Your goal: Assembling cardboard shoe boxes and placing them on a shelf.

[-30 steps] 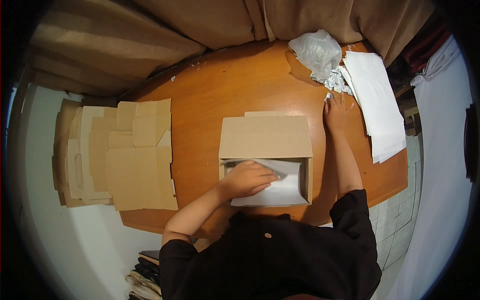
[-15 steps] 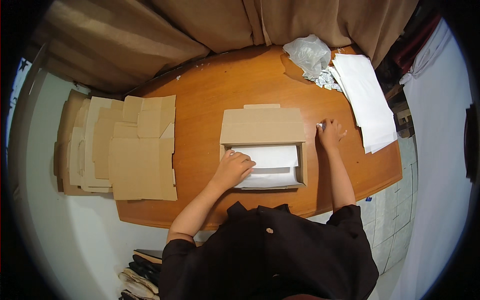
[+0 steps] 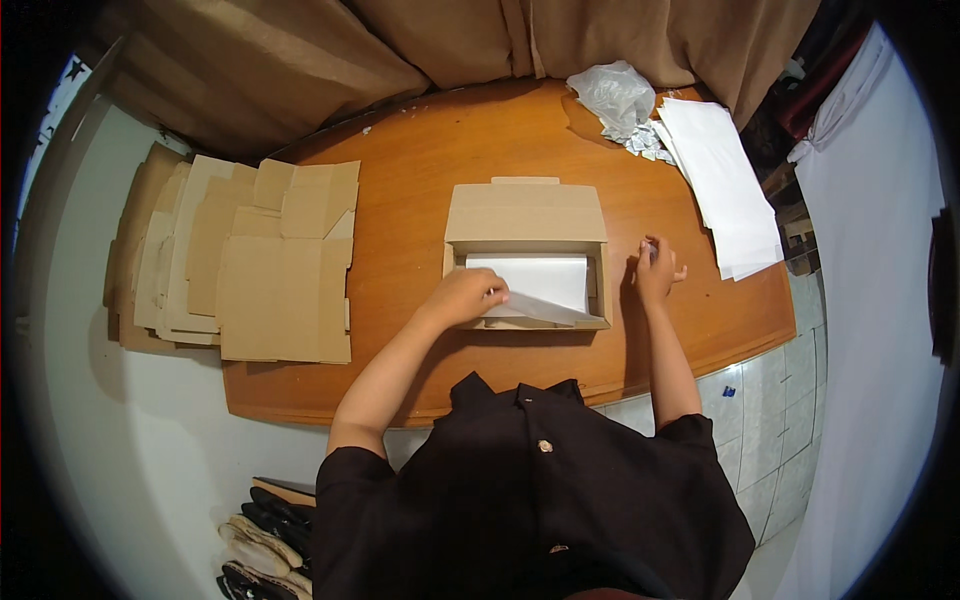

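A brown cardboard box [image 3: 526, 214] stands on the table with its lid raised at the back. Inside lies white paper [image 3: 528, 275]. My left hand [image 3: 470, 297] is at the box's front left, thumb and fingers pinching a flap of that paper, which slants up along the front wall. Off the box's right side, my right hand [image 3: 654, 272] is held just above the tabletop with its fingers curled. A small, pale, shiny bit shows between those fingers, too small to name.
Flattened cardboard boxes [image 3: 285, 290] are stacked at the left of the wooden table [image 3: 420, 180]. At the back right lie a clear plastic bag [image 3: 612, 100], small silvery packets [image 3: 648, 143] and a pile of white paper sheets [image 3: 722, 190]. Shoes [image 3: 262, 545] sit on the floor at lower left.
My left hand has drawn the front paper flap toward me and tilted it up, baring more white paper behind it. My right hand stays beside the box. The whole view has shifted slightly.
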`<move>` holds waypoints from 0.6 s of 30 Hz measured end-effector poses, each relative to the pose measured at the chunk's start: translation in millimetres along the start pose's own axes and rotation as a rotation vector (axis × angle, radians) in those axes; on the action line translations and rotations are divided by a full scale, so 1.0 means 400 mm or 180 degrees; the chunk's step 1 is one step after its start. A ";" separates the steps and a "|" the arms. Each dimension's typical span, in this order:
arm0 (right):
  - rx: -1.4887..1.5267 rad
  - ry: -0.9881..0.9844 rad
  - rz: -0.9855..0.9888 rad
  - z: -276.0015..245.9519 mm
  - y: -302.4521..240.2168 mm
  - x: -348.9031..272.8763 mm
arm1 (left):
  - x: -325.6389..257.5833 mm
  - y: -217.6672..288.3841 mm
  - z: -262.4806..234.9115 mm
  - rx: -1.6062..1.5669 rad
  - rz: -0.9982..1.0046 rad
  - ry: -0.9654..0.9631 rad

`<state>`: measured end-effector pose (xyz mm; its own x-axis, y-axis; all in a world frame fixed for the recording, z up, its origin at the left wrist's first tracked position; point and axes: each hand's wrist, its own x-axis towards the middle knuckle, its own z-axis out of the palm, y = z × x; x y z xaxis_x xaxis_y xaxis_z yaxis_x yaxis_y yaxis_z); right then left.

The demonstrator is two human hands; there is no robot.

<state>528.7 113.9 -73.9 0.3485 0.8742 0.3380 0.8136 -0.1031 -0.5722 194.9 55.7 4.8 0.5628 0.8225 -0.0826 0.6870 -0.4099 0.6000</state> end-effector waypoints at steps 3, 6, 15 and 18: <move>0.0584 -0.0060 0.0017 -0.060 -0.073 0.005 | 0.036 -0.019 -0.001 0.0674 -0.0145 0.0362; 0.2075 -0.0456 -0.0223 -0.095 -0.138 0.014 | 0.057 -0.042 0.009 0.0672 -0.0474 0.0471; 0.0791 -0.1182 -0.1041 -0.026 -0.361 -0.130 | 0.052 -0.037 0.035 0.1086 -0.0193 0.1191; 0.1051 -0.0823 -0.0542 0.003 -0.359 -0.127 | 0.019 -0.011 0.014 0.1106 -0.0257 0.1681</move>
<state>393.6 85.0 -9.9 0.0607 0.9597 0.2744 0.6426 0.1728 -0.7465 198.7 61.5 -2.9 0.2615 0.9034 0.3398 0.8767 -0.3696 0.3078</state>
